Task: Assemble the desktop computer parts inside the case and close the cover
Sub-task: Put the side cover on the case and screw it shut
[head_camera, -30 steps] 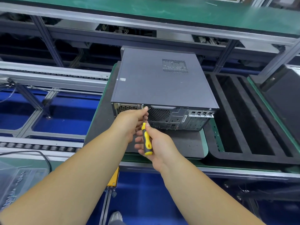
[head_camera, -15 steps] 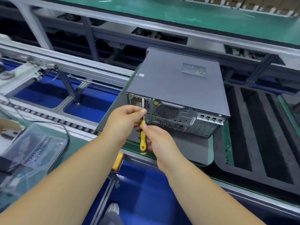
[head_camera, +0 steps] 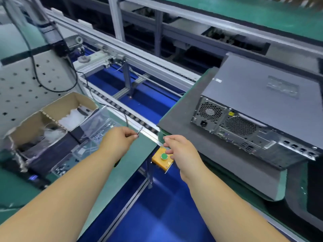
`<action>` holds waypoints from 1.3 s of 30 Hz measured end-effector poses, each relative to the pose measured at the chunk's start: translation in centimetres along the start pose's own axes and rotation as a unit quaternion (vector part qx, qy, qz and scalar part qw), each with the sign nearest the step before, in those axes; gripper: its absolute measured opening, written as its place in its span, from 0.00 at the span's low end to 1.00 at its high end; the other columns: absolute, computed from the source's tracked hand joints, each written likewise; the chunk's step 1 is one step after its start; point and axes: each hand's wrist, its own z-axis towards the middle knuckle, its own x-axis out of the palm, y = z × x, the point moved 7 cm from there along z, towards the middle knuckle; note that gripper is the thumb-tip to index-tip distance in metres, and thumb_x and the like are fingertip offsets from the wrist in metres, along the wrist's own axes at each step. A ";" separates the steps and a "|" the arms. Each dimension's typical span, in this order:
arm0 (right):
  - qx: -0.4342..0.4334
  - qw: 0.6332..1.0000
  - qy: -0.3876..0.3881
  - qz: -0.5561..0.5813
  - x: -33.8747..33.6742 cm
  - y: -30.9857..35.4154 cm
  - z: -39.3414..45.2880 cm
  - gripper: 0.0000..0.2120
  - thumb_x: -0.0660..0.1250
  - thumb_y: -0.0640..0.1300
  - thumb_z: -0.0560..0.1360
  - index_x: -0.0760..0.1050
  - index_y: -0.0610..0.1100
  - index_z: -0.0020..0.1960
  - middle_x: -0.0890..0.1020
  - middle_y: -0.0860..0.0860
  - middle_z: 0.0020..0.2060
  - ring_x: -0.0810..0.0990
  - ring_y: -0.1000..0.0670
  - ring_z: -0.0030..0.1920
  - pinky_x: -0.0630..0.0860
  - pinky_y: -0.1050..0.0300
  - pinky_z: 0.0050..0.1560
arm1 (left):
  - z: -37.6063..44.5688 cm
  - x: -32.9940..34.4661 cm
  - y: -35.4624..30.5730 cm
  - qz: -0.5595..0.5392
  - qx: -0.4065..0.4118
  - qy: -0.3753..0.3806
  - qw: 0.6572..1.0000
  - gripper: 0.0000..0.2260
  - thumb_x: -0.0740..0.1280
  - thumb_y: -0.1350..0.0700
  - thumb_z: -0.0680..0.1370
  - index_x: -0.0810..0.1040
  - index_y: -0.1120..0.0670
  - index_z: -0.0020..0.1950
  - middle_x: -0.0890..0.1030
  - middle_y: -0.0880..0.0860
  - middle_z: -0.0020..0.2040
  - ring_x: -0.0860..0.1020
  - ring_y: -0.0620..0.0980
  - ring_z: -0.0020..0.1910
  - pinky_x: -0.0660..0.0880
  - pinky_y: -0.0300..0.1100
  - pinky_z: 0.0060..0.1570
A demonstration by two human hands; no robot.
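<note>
**Cover on case; both hands over the bench edge, clear of the unit**

While only the head view is available, it shows the whole station. Computer case (head_camera: pixel 258 109) lies flat on a grey foam pad (head_camera: pixel 185 119) at right, its grey cover in place on top and its rear panel with fan grilles and ports facing the person. Near edge of the pad overhangs toward the person; a bare strip of pad shows between the case's rear panel and that edge, and a broader bare area lies to the case's left.

Left hand (head_camera: pixel 118 140) is out over the green bench top (head_camera: pixel 125 170), fingers curled and pinching a slim metal shaft (head_camera: pixel 139 131) that points up and right from the fingertips. Whatever it belongs to is hidden in the hand. Right hand (head_camera: pixel 181 149) hovers above a yellow button box (head_camera: pixel 161 160) with a green button, fixed at the bench's corner; its fingers are loosely curled and I see nothing held. Both hands are well apart from the case, with an open gap between them.

Left of the hands, a clear plastic tray (head_camera: pixel 94 130) and a torn cardboard box (head_camera: pixel 50 123) sit on the bench. A roller conveyor rail (head_camera: pixel 132 116) runs diagonally between the bench and the pad. Blue floor shows below the bench edge.
</note>
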 end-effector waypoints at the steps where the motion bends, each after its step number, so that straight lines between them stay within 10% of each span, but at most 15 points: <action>1: 0.006 1.000 0.002 0.000 0.9 -0.1 0.1 0.05 0.64 0.50 0.79 0.78 0.54 0.52 0.81 0.52 0.51 0.78 0.54 0.46 0.75 0.63 0.40 | 0.1 -0.3 1.7 0.024 -0.007 0.004 1.000 0.03 0.70 0.50 0.77 0.84 0.45 0.47 0.80 0.45 0.34 0.79 0.52 0.37 0.76 0.43 0.42; 15: 0.062 0.997 -0.034 -0.031 7.7 -4.7 1.5 0.05 0.66 0.48 0.79 0.79 0.48 0.51 0.81 0.52 0.45 0.77 0.53 0.41 0.71 0.60 0.43 | 0.6 3.0 15.7 0.361 0.027 0.118 0.925 0.07 0.62 0.58 0.78 0.80 0.52 0.49 0.79 0.53 0.46 0.79 0.57 0.45 0.77 0.45 0.45; 26: 0.065 0.992 -0.105 -0.002 5.1 -5.8 0.3 0.05 0.65 0.47 0.78 0.80 0.51 0.49 0.82 0.55 0.42 0.79 0.55 0.41 0.71 0.60 0.42 | 0.8 3.6 15.4 0.370 0.047 0.099 0.922 0.08 0.64 0.61 0.75 0.73 0.55 0.53 0.76 0.54 0.51 0.77 0.56 0.48 0.72 0.47 0.40; 39: 0.000 0.966 -0.258 -0.006 -5.1 -4.5 -5.4 0.06 0.63 0.49 0.79 0.79 0.56 0.50 0.80 0.58 0.49 0.78 0.56 0.50 0.71 0.61 0.41 | -1.8 12.4 1.2 0.237 0.330 0.185 0.895 0.31 0.69 0.51 0.75 0.64 0.50 0.76 0.65 0.53 0.73 0.65 0.55 0.71 0.63 0.46 0.70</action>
